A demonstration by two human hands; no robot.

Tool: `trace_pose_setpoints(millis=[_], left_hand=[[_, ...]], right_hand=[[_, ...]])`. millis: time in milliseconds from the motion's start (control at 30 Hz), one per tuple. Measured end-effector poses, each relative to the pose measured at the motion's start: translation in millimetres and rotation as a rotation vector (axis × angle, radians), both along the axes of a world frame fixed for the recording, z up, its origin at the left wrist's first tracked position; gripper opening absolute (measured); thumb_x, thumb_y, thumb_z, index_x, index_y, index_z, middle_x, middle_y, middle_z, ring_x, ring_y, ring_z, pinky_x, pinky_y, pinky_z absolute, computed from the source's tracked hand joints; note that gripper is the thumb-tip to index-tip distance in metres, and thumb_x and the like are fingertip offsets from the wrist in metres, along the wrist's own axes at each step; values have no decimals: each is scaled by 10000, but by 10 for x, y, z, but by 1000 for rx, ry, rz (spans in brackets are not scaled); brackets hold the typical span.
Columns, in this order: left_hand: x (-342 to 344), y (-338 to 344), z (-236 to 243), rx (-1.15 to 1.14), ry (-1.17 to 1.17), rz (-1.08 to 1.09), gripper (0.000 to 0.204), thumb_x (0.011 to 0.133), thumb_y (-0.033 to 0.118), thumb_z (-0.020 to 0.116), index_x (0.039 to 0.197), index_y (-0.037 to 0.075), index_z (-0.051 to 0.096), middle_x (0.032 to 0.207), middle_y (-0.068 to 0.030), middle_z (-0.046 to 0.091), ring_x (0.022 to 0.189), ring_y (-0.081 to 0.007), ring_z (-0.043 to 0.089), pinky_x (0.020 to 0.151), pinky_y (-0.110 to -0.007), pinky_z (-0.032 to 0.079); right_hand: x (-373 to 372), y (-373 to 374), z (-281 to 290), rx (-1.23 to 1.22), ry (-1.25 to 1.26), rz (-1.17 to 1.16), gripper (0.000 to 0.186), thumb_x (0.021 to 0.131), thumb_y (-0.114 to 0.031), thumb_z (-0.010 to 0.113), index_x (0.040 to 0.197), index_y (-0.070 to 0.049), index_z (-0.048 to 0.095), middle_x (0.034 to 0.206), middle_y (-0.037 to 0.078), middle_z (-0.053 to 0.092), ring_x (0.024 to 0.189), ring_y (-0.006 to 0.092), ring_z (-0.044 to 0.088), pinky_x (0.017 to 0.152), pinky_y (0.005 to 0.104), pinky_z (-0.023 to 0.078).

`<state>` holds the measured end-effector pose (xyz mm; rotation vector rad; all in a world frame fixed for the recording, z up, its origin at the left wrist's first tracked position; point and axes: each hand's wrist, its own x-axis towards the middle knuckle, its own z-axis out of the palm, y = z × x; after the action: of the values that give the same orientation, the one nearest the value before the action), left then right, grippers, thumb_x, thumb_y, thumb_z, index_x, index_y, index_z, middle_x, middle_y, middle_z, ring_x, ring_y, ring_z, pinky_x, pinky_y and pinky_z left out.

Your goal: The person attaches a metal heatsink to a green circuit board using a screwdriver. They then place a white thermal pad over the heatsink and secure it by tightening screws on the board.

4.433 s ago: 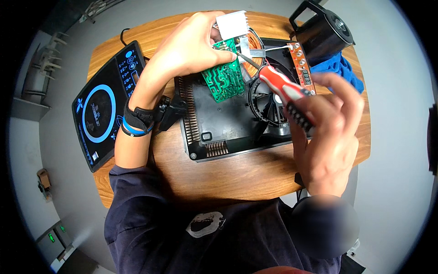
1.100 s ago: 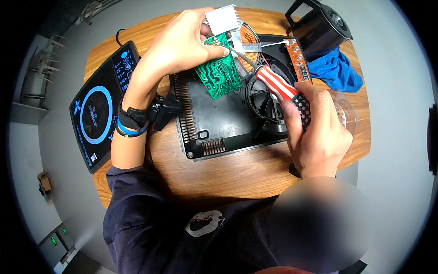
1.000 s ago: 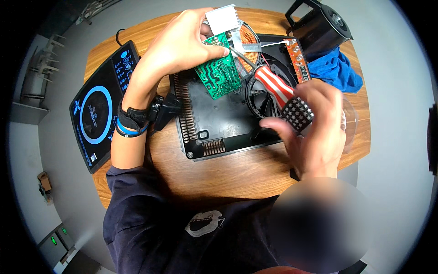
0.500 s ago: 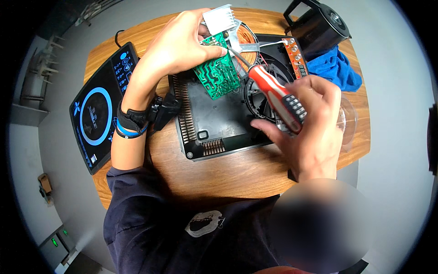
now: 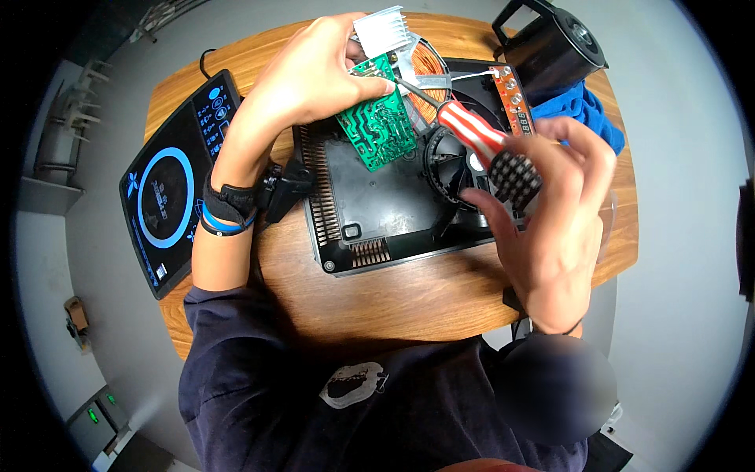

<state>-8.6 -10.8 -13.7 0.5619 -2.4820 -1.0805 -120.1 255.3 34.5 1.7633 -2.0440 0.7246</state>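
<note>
My left hand [image 5: 314,75] grips a green circuit board [image 5: 376,130] with a silver finned heatsink [image 5: 381,30] at its upper end. A copper coil [image 5: 429,67] lies behind it. The screwdriver [image 5: 472,130], with a red-and-white striped, star-patterned handle, points up-left, its tip at the board's right side near my left thumb. My right hand [image 5: 550,220] curls its fingers loosely around the handle's end, thumb spread away from it. Beneath sits an opened black cooker housing [image 5: 366,220] with a fan [image 5: 447,173] and an orange button board [image 5: 507,90].
A black induction cooker [image 5: 161,244] lies at the left of the wooden table [image 5: 354,307]. A black jug [image 5: 550,55] and a blue cloth [image 5: 598,118] are at the back right. A black clamp-like mount [image 5: 287,189] sits beside my left wrist.
My right hand has loosened from a closer grip on the screwdriver and shifted, its thumb now off the handle. The handle has turned. My left hand and board moved slightly up-left since the earliest frame.
</note>
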Motion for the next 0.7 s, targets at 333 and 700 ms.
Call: trace_pose_setpoints(millis=[333,700], left_hand=[[-9,1,-19,-1,0,-1,583,847,27,858,1358,-75,595,1136,-171,780,1034,-199,766,898,-341,634],[15,-3,-22,58,43,-41,609,825,77,869,1361,-58,614,1113,-176,780,997,-215,768,879,-345,626]], right_hand=[[61,30,-70,24,-88,-106,513,806,-140,927,1180,-18,597,1119,160,715,908,307,741,720,370,607],[54,-19,79,54,-83,-137,298,867,-136,880,1093,-20,724,927,135,774,799,232,763,693,328,584]])
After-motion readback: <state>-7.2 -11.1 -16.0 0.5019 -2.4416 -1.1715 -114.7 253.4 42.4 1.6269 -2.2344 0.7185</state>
